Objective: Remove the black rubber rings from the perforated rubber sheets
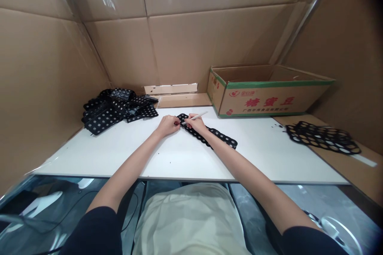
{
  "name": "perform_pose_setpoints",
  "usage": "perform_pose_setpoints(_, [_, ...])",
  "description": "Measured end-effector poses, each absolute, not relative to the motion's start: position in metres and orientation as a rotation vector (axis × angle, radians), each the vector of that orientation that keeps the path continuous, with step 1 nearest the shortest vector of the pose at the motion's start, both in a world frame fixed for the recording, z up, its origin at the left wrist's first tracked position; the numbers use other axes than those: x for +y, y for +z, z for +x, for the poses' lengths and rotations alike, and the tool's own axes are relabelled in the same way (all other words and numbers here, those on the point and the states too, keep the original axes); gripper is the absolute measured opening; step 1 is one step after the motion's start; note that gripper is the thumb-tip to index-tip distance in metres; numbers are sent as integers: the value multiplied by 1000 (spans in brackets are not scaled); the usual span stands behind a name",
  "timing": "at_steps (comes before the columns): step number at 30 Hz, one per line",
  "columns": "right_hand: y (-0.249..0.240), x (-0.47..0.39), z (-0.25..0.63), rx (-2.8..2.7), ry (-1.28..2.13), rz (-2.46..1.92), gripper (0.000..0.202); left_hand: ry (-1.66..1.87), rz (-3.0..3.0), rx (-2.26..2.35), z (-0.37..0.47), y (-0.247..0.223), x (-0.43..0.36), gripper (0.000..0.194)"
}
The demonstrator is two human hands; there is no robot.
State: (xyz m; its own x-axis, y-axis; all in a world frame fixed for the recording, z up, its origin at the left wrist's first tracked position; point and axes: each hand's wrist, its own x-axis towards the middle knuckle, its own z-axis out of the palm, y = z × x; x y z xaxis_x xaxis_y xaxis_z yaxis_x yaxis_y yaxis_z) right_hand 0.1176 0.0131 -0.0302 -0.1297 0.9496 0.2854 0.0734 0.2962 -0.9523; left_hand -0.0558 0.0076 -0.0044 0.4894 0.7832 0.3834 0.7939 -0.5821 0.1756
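A long black strip with rows of pale round dots or holes point(223, 137) lies slantwise on the white tabletop. My left hand point(168, 125) is closed, its fingertips pinching the strip's far left end. In my right hand point(196, 123) is a slim white pen-like tool point(200, 115), gripped as one holds a pen, with its tip pointing down at the strip near my left fingertips. My right hand and forearm cover part of the strip's middle. The tool's exact tip is too small to make out.
A heap of similar black dotted pieces point(110, 109) lies at the back left. An open cardboard box with green edges point(263, 99) stands at the back right. Black ring-shaped netting point(323, 137) rests on cardboard at the right. Cardboard walls point(185, 44) enclose the white table point(119, 159).
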Motion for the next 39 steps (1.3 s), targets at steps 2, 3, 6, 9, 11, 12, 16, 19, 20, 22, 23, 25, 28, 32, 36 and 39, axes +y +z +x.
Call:
perform_pose_setpoints(2, [-31, 13, 117, -1516, 1012, -985, 22, -677, -2690, -1451, -55, -4, 7, 17])
perform_pose_setpoints(3, [-31, 14, 116, -1532, 1008, -975, 21, -677, -2695, -1457, -55, -3, 7, 18])
perform_pose_setpoints(6, [-32, 16, 116, -1567, 1010, -948, 19, -671, -2709, -1462, -54, -2, 7, 17])
perform_pose_setpoints(9, [-32, 18, 119, -1591, 1050, -941, 17, -670, -2707, -1476, -55, -2, 8, 17])
perform_pose_setpoints(11, [-32, 20, 123, -1617, 1097, -921, 16, -676, -2707, -1478, -55, -2, 8, 17])
perform_pose_setpoints(12, [-32, 21, 125, -1633, 1118, -910, 17, -678, -2708, -1476, -55, -3, 8, 17])
perform_pose_setpoints(16, [-34, 22, 130, -1688, 1118, -894, 19, -670, -2705, -1464, -56, -3, 9, 17])
perform_pose_setpoints(19, [-33, 18, 128, -1700, 1027, -888, 18, -661, -2719, -1480, -56, -1, 9, 17])
perform_pose_setpoints(20, [-32, 16, 128, -1685, 1011, -893, 17, -662, -2725, -1493, -55, -1, 9, 17])
perform_pose_setpoints(22, [-29, 13, 127, -1600, 1014, -918, 15, -667, -2723, -1513, -53, 0, 9, 17])
perform_pose_setpoints(23, [-27, 11, 128, -1526, 1021, -929, 14, -668, -2716, -1516, -52, 0, 9, 16])
perform_pose_setpoints(25, [-24, 10, 131, -1353, 1026, -950, 16, -655, -2698, -1505, -49, 0, 9, 15])
perform_pose_setpoints(28, [-22, 11, 137, -1193, 1119, -1001, 20, -603, -2685, -1448, -46, 0, 6, 14])
perform_pose_setpoints(32, [-25, 14, 143, -1236, 1276, -1012, 21, -559, -2652, -1288, -46, -1, 0, 14])
perform_pose_setpoints(36, [-27, 11, 145, -1322, 1261, -937, 25, -556, -2602, -1215, -45, 0, -4, 15])
perform_pose_setpoints(39, [-27, 6, 144, -1422, 1172, -923, 26, -556, -2619, -1194, -43, 1, -5, 14])
